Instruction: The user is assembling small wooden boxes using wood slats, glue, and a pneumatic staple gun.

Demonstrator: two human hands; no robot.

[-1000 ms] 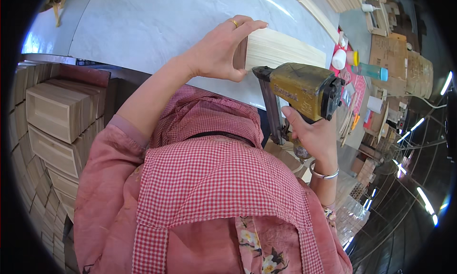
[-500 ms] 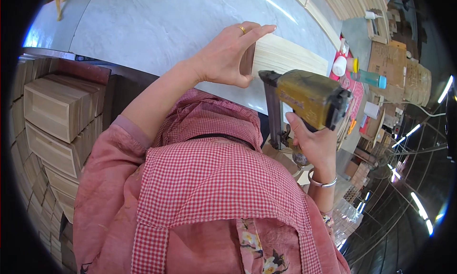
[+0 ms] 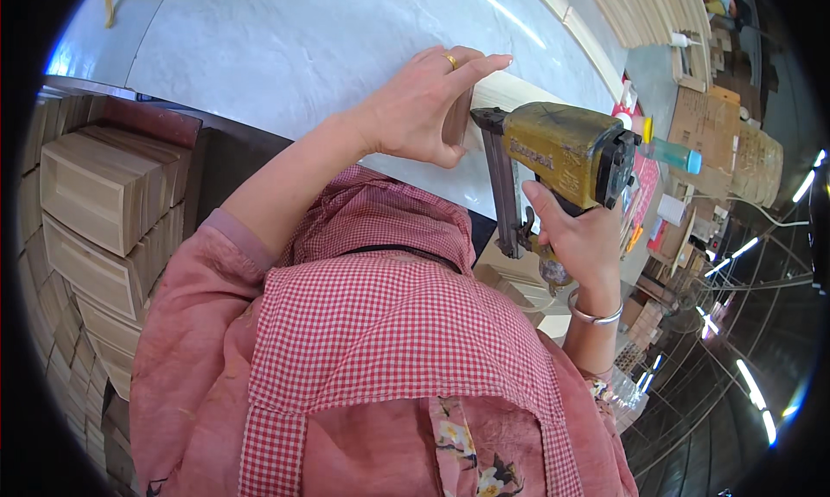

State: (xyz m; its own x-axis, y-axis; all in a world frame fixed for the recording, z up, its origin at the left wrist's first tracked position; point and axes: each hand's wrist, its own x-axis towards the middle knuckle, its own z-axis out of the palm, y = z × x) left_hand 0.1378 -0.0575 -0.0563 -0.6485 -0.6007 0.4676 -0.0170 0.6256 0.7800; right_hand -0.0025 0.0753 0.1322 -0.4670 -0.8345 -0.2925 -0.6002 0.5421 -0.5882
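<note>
My left hand (image 3: 419, 108) spans a pale wooden workpiece (image 3: 503, 89) at the worktop's near edge, thumb and fingers gripping its brown end. A worn yellow nail gun (image 3: 564, 147) with a black nose and magazine is in my right hand (image 3: 584, 242), the fingers wrapped round its handle. The gun's nose reaches the workpiece just right of my left fingers; I cannot tell whether they touch. The gun's body hides much of the workpiece's right part.
The grey marbled worktop (image 3: 285, 47) stretches ahead. Stacked wooden trays (image 3: 86, 190) stand below it at the left. Long wooden strips (image 3: 635, 13) lie at the far right, near a white nozzle bottle (image 3: 682, 39). A teal-capped bottle (image 3: 670, 155) and cardboard (image 3: 694, 121) are further right.
The nail gun has turned slightly and moved left, its nose now close against the workpiece. My left hand has shifted a little to the right, still gripping.
</note>
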